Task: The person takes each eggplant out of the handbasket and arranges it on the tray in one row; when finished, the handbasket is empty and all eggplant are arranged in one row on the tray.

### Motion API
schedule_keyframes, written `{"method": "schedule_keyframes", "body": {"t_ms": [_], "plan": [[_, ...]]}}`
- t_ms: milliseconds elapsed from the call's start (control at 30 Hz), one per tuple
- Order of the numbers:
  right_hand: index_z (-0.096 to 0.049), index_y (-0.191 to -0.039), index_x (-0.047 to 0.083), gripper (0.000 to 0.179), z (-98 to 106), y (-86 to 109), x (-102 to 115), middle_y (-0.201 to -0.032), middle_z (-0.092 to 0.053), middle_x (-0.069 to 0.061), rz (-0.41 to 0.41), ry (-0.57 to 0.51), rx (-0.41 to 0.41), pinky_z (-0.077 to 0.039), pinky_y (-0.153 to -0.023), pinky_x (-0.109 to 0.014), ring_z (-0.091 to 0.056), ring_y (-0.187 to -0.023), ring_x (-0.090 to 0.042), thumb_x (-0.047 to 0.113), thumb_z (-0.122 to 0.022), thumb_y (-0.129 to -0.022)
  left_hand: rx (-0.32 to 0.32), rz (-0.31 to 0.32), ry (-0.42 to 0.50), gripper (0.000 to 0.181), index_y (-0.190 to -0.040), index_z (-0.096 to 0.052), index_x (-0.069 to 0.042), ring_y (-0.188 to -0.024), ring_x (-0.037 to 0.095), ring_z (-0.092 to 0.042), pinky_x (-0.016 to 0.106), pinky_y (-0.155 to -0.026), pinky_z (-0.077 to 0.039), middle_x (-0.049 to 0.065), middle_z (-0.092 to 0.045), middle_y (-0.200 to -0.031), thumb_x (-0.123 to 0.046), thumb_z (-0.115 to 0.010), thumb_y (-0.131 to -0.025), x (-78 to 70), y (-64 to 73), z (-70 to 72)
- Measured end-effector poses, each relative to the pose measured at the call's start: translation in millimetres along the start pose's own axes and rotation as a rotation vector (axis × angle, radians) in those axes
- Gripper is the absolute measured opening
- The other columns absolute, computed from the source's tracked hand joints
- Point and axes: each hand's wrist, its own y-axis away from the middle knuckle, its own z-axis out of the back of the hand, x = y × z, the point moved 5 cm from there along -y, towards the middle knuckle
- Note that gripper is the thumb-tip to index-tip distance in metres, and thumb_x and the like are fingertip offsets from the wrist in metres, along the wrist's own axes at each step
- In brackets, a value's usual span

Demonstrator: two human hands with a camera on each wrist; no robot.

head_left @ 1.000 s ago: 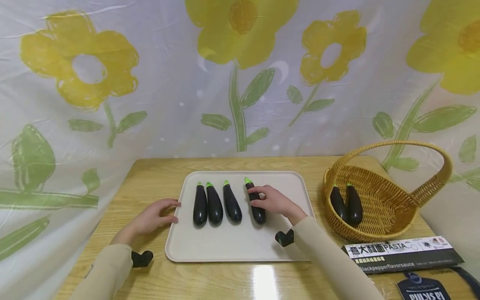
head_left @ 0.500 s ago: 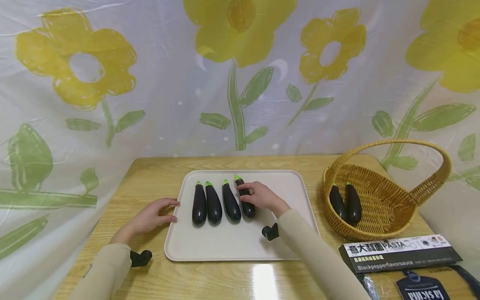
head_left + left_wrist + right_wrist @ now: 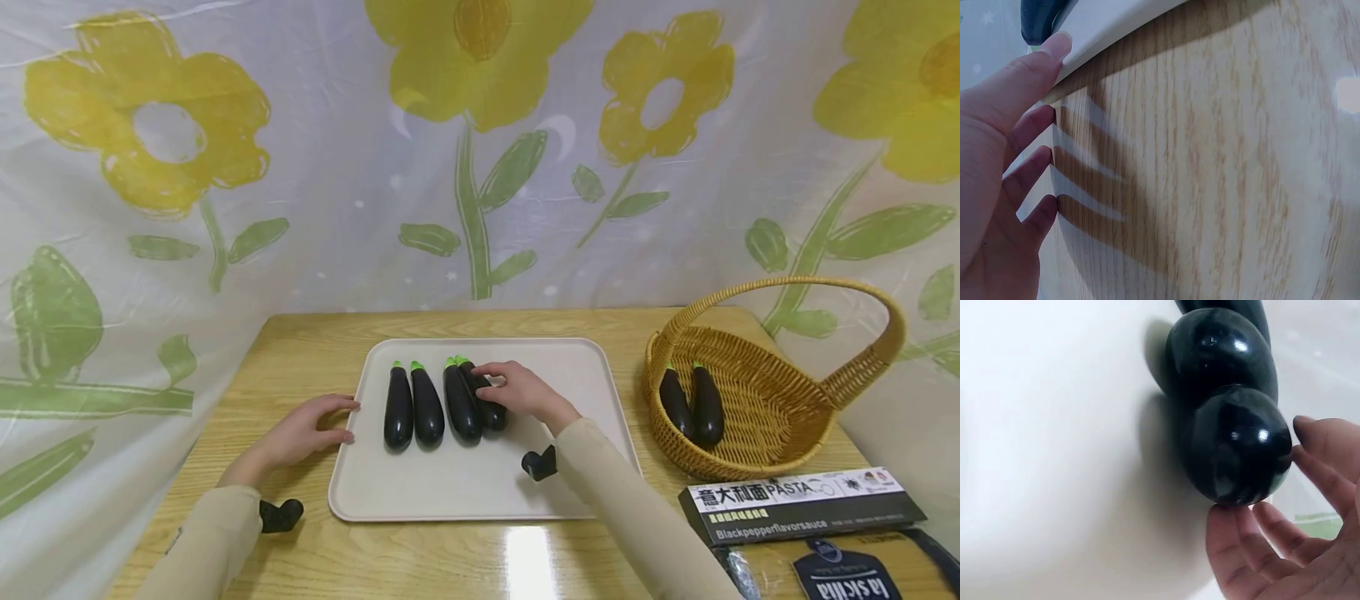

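Observation:
Side by side on a pale rectangular tray [image 3: 435, 492] lie several dark eggplants with green stem ends. My right hand [image 3: 528, 396] holds the rightmost eggplant [image 3: 493, 417], thumb and fingers around its sides. That eggplant leans against its neighbour [image 3: 460, 408], stem ends together. In the right wrist view, the held eggplant's [image 3: 1235, 450] rounded end shows with my fingertips at its surface. To their left, two more eggplants [image 3: 399, 417] lie close together. My left hand [image 3: 307, 429] is at the tray's left rim, its fingers spread and relaxed; the left wrist view shows the thumb at the rim.
A wicker basket [image 3: 780, 433] with a tall handle stands right of the tray, two eggplants [image 3: 707, 408] inside. In front of it lie a black and white pasta box [image 3: 806, 508] and a pasta packet [image 3: 847, 575]. A flowered curtain [image 3: 337, 167] hangs behind the wooden table [image 3: 405, 554].
My right hand has slid the rightmost eggplant leftward, from apart to against its neighbour, its stem end tilting left. My left hand has stayed at the tray's rim.

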Motion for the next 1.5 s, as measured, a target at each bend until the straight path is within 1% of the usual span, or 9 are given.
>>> {"method": "schedule_keyframes", "body": {"t_ms": [167, 300, 500, 733, 967, 1133, 1233, 1333, 1500], "plan": [[-0.061, -0.133, 0.013, 0.039, -1, 3.9, 1, -0.134, -0.055, -0.02, -0.046, -0.025, -0.002, -0.047, -0.097, -0.043, -0.06, -0.113, -0.03, 0.019, -0.064, -0.094, 0.008, 0.01, 0.01, 0.047, -0.128, -0.061, -0.002, -0.13, 0.047, -0.042, 0.062, -0.109, -0.029, 0.024, -0.052, -0.138, -0.024, -0.075, -0.088, -0.9, -0.1, 1.1], [-0.061, -0.133, 0.011, 0.039, -3, 6.6, 3, -0.13, -0.058, -0.018, -0.045, -0.051, -0.01, -0.047, -0.096, -0.042, -0.061, -0.107, -0.027, 0.016, -0.063, -0.094, 0.011, 0.016, 0.02, 0.047, -0.128, -0.061, -0.002, -0.131, 0.047, -0.041, 0.062, -0.109, -0.029, 0.024, -0.051, -0.139, -0.023, -0.074, -0.088, -1.8, 0.0, 1.1], [-0.061, -0.132, 0.01, 0.04, -9, 7.8, 4, -0.13, -0.059, -0.016, -0.037, -0.08, 0.002, -0.048, -0.095, -0.039, -0.063, -0.105, -0.025, 0.015, -0.064, -0.093, 0.01, 0.007, 0.018, 0.047, -0.128, -0.061, -0.001, -0.13, 0.048, -0.042, 0.063, -0.108, -0.029, 0.025, -0.052, -0.138, -0.022, -0.074, -0.088, -2.1, 0.5, 1.1], [-0.061, -0.132, 0.01, 0.039, -9, 8.5, 6, -0.129, -0.059, -0.017, -0.029, -0.085, -0.003, -0.047, -0.097, -0.041, -0.062, -0.108, -0.027, 0.015, -0.064, -0.093, 0.006, -0.007, -0.007, 0.047, -0.127, -0.062, -0.001, -0.128, 0.048, -0.043, 0.064, -0.107, -0.031, 0.025, -0.053, -0.137, -0.023, -0.074, -0.088, -2.9, 0.0, 1.6], [-0.061, -0.132, 0.012, 0.039, -10, 9.0, 1, -0.13, -0.058, -0.018, -0.049, -0.115, -0.004, -0.051, -0.09, -0.037, -0.063, -0.105, -0.026, 0.016, -0.064, -0.093, 0.009, 0.004, -0.001, 0.047, -0.127, -0.062, -0.002, -0.129, 0.047, -0.043, 0.062, -0.108, -0.03, 0.024, -0.053, -0.136, -0.024, -0.075, -0.088, -1.6, 0.5, 1.3], [-0.061, -0.132, 0.01, 0.039, -8, 12.1, 2, -0.132, -0.056, -0.02, -0.042, -0.138, -0.014, -0.052, -0.09, -0.037, -0.063, -0.109, -0.029, 0.016, -0.065, -0.093, 0.008, 0.001, 0.002, 0.047, -0.127, -0.062, -0.002, -0.129, 0.047, -0.043, 0.063, -0.109, -0.029, 0.024, -0.053, -0.136, -0.024, -0.075, -0.087, -2.0, 0.0, 1.5], [-0.061, -0.132, 0.009, 0.04, -4, 17.2, 3, -0.134, -0.055, -0.02, -0.029, -0.143, -0.024, -0.052, -0.092, -0.039, -0.06, -0.115, -0.033, 0.016, -0.064, -0.093, 0.015, 0.012, 0.003, 0.047, -0.128, -0.061, -0.003, -0.13, 0.047, -0.042, 0.063, -0.109, -0.028, 0.024, -0.052, -0.138, -0.024, -0.075, -0.088, -1.6, -0.6, 0.2], [-0.06, -0.134, 0.01, 0.04, 0, 24.9, 2, -0.138, -0.053, -0.017, -0.02, -0.163, -0.026, -0.053, -0.09, -0.04, -0.059, -0.117, -0.034, 0.017, -0.063, -0.094, 0.017, 0.021, 0.002, 0.048, -0.128, -0.061, -0.003, -0.131, 0.047, -0.041, 0.063, -0.11, -0.027, 0.023, -0.052, -0.139, -0.025, -0.074, -0.088, -0.6, -0.5, -0.8], [-0.059, -0.136, 0.018, 0.041, 13, 52.8, 1, -0.143, -0.05, -0.006, -0.003, -0.162, -0.044, -0.052, -0.091, -0.041, -0.058, -0.117, -0.027, 0.023, -0.063, -0.095, 0.016, 0.021, -0.004, 0.048, -0.129, -0.061, -0.003, -0.131, 0.047, -0.042, 0.063, -0.109, -0.029, 0.023, -0.052, -0.138, -0.026, -0.074, -0.088, 0.8, 0.5, 0.2]]}}
